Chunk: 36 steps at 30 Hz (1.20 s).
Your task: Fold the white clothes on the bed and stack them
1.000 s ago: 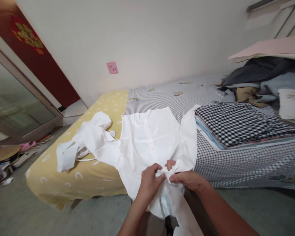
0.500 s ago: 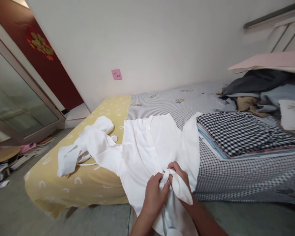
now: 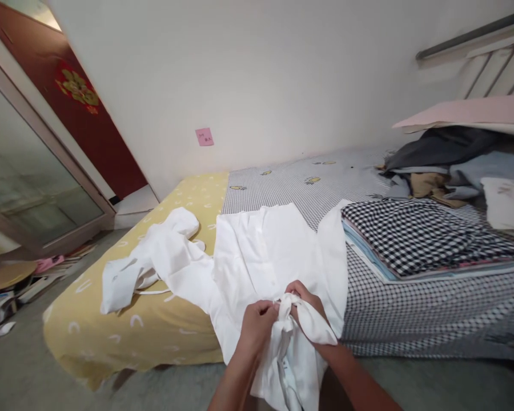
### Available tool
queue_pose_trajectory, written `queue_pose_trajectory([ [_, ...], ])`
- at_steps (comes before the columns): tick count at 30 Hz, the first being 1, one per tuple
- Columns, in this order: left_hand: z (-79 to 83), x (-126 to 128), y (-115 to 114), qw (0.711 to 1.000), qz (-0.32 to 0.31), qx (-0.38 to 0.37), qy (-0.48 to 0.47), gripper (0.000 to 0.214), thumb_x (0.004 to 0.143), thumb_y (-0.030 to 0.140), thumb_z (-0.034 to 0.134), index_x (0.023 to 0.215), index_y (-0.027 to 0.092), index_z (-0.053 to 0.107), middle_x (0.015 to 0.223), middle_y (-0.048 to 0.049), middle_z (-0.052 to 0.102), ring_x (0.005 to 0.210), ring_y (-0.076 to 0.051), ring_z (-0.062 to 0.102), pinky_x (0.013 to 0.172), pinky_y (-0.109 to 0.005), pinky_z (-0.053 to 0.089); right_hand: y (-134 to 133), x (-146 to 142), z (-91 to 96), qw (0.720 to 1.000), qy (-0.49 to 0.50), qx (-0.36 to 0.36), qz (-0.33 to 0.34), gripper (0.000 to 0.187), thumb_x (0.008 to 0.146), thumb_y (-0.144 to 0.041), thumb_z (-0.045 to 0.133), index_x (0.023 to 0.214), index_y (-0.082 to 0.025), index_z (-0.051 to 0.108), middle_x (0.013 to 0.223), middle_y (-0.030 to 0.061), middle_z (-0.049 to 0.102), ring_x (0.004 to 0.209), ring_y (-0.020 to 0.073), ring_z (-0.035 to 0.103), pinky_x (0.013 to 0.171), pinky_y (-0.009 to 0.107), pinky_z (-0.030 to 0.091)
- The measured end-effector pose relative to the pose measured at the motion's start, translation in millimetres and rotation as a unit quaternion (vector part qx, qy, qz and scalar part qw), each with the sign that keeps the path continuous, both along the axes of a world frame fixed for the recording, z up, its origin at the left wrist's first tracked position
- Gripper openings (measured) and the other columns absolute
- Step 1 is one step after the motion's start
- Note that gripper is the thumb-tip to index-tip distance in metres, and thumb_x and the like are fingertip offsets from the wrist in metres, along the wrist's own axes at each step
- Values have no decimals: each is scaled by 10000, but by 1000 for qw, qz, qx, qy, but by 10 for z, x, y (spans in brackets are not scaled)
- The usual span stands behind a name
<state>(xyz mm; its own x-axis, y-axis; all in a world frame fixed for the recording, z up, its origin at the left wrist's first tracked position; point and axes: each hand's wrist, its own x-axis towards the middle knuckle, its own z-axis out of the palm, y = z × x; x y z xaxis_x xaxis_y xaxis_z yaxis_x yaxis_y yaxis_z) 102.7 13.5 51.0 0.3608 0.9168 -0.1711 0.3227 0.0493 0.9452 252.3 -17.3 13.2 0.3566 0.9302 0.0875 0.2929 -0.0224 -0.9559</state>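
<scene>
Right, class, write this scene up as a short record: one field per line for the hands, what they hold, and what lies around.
Left hand: grip shut on a bunched strip of the garment
Right hand: grip shut on the same strip, close to the left
Garment: white, spread on the bed, one end hanging off the edge
Stack: folded checked cloth, right of the garment
Pile: loose clothes, far right
Note: pink, on the wall

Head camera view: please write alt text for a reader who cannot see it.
Two bare hands, the left hand and the right hand, pinch a bunched part of a white garment at the near edge of a bed. The garment spreads over yellow and checked sheets; a folded checked stack lies to its right.
</scene>
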Motion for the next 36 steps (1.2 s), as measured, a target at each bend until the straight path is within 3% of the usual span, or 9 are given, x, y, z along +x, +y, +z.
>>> queue_pose_trajectory([
  [6, 222, -83, 55, 948, 32, 280, 146, 218, 884, 283, 485, 847, 225, 692, 974, -91, 654, 1081, -289, 553, 1144, -555, 261, 3, 35, -71, 997, 50, -2, 63, 168, 713, -380, 656, 819, -264, 595, 616, -55, 568, 603, 162, 496, 576, 266, 335],
  [12, 180, -169, 67, 999, -16, -29, -31, 562, 917, 433, 473, 1432, 213, 426, 1306, -130, 593, 1123, -228, 617, 1038, -428, 447, -3, 18, -33, 994, 67, -13, 88, 141, 713, -377, 618, 694, -246, 566, 616, -32, 591, 640, 179, 517, 601, 283, 356],
  [15, 173, -173, 56, 997, -40, -59, -42, 550, 865, 465, 558, 1347, 203, 530, 1268, -111, 643, 1128, -226, 608, 1009, -381, 440, -7, 25, -22, 993, 82, -7, 90, 157, 740, -375, 610, 682, -244, 547, 622, -17, 580, 642, 183, 496, 593, 299, 351],
  [21, 60, -45, 124, 1000, -11, -12, -4, 387, 749, 550, 633, 792, 166, 655, 776, -46, 671, 761, -199, 602, 762, -337, 472, 21, 5, -76, 991, 89, -17, 99, 200, 736, -394, 671, 654, -235, 582, 599, -22, 559, 630, 168, 482, 584, 288, 345],
  [23, 21, -31, 166, 997, 42, 63, 21, 377, 748, 565, 613, 764, 188, 630, 767, -41, 652, 769, -209, 590, 766, -347, 467, 10, -7, -121, 990, 113, -6, 88, 143, 724, -351, 707, 823, -254, 671, 684, -30, 585, 665, 165, 520, 620, 276, 401],
  [27, 32, -62, 202, 983, 84, 136, 95, 314, 784, 534, 555, 755, 226, 613, 730, -22, 633, 741, -212, 601, 743, -331, 459, -96, -23, -184, 984, 135, 87, 78, 632, 782, -312, 727, 1386, -339, 544, 1236, 53, 579, 960, 190, 614, 934, 357, 500],
  [31, 67, -162, 191, 977, 118, 125, 130, 308, 816, 504, 512, 662, 240, 548, 603, 15, 582, 620, -197, 616, 636, -294, 435, -237, 17, -164, 977, 119, 129, 124, 192, 852, -342, 660, 1015, -303, 756, 1453, 61, 436, 1326, 255, 455, 1166, 419, 331],
  [33, 74, -262, 203, 969, 147, 128, 149, 265, 813, 461, 529, 672, 241, 573, 581, 25, 570, 590, -193, 604, 623, -290, 416, -307, 65, -151, 975, 140, 128, 119, 149, 845, -367, 651, 802, -260, 746, 1340, 79, 506, 1285, 270, 470, 1146, 416, 342],
  [36, 58, -472, 261, 953, 202, 143, 175, 155, 784, 336, 554, 810, 245, 676, 626, 4, 622, 658, -215, 617, 672, -308, 417, -433, 151, -170, 973, 203, 97, 56, 208, 827, -454, 664, 864, -261, 729, 1176, 74, 576, 1113, 261, 543, 1045, 393, 414],
])
